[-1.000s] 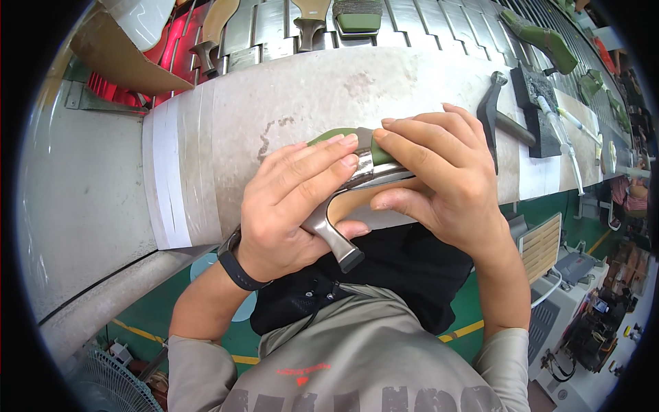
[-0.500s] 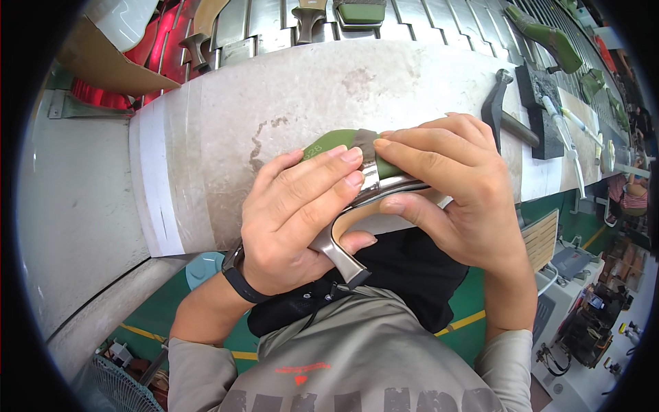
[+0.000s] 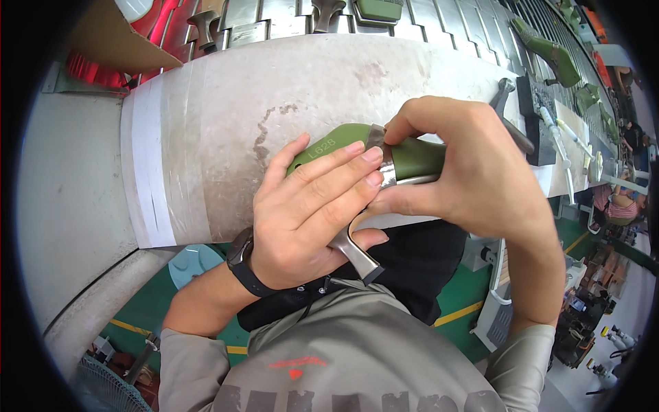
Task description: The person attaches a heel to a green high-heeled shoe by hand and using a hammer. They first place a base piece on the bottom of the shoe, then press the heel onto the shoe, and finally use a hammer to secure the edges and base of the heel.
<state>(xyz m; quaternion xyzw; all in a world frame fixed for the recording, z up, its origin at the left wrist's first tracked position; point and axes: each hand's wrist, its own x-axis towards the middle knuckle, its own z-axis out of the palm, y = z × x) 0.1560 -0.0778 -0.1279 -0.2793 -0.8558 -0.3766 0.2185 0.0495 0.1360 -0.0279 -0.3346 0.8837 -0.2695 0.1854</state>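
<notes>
Presently, frame centre: green shoe last [image 3: 420, 159], heel [image 3: 361, 259] attached, strap [image 3: 388, 172] across, fitting, I judge, unfinished; left fingers [image 3: 329, 181] clasping last, right fingers [image 3: 406, 118] half-curled, gripping strap.

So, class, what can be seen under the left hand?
Parts of a green shoe last and metallic heel show from under the left hand; what its palm covers cannot be seen.

Bright, fairly even light washes the pale bench [image 3: 329, 79], whose edges bow in the fisheye lens. Beyond it, metal slats [image 3: 247, 32] carry white glare; at its near edge a metallic heel [image 3: 356, 257] glints sharply. Below it, black cloth [image 3: 425, 264] sinks into shade. Off to its right, equipment [image 3: 580, 316] softens toward the dark rim.
</notes>
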